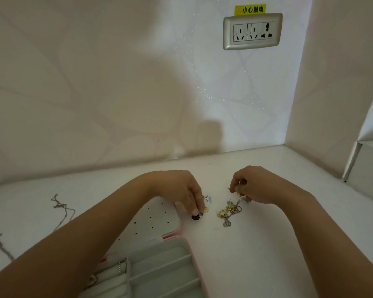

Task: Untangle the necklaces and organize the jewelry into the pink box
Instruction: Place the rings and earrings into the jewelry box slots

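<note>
Head camera showed each grip clamped: left hand (188, 193) on a gold earring (205, 210), right hand (253, 186) on a small jewelry piece (238, 187).

Bare tabletop (246, 254) lies open right of the pink box (170, 248) and behind both hands up to the wall (95, 82). The narrow lane between the left hand (181, 188) and right hand (254, 186) is blocked by a jewelry heap (228, 211). Loose chains (63, 209) litter the left, and a side panel (310, 82) closes the right.
</note>
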